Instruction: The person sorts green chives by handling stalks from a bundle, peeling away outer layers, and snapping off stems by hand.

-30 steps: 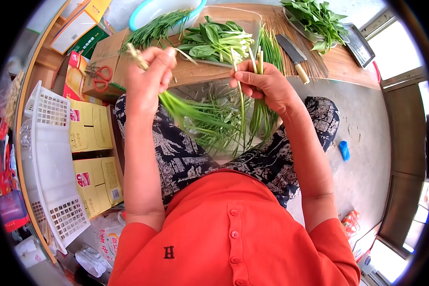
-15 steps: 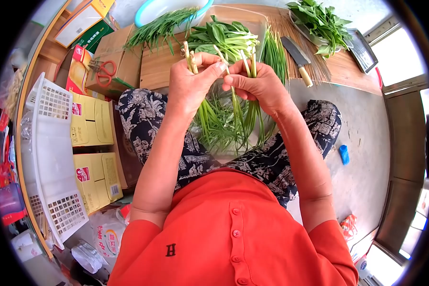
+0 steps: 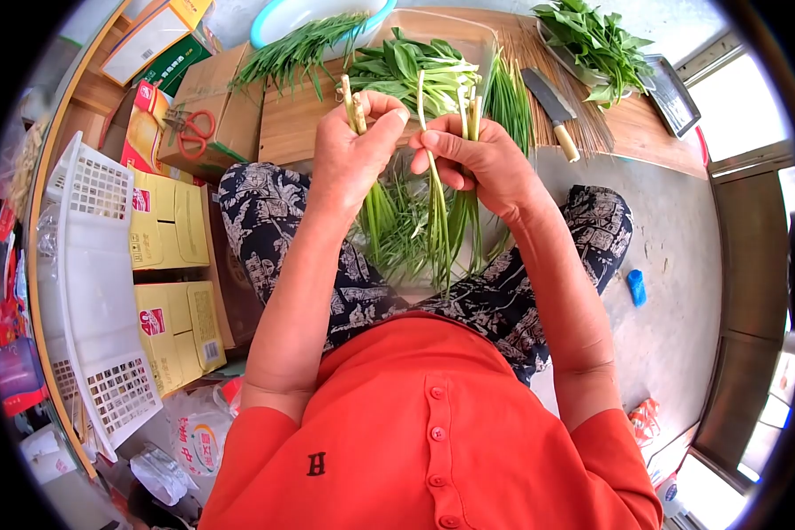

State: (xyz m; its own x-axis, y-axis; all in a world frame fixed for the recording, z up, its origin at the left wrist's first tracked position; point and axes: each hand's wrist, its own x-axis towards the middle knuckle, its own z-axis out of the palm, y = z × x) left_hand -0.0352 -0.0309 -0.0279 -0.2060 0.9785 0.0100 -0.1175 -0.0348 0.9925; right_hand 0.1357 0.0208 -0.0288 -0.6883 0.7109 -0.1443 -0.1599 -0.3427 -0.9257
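Observation:
My left hand (image 3: 355,150) is closed around a bunch of green stalks (image 3: 377,216), their pale ends sticking up above the fist. Beside it my right hand (image 3: 484,163) grips another bunch (image 3: 464,225) and pinches one long pale stalk (image 3: 421,102) between thumb and forefinger. The two hands are close but apart. Green leaves of both bunches hang down over loose trimmings (image 3: 405,199) between my knees. Just beyond the hands, a clear tray (image 3: 477,28) holds leafy greens (image 3: 411,66).
On the wooden table (image 3: 283,124) are a knife (image 3: 548,97), thin sticks (image 3: 583,124), long green stalks (image 3: 506,102), a leafy pile (image 3: 587,44) and a blue-rimmed basin (image 3: 309,13). Red scissors (image 3: 194,134) hang at a carton (image 3: 225,106). A white rack (image 3: 102,291) stands left.
My left hand has come down and right, from the far left to beside my right hand. The single stalk has shifted from between the hands to my right hand's fingertips.

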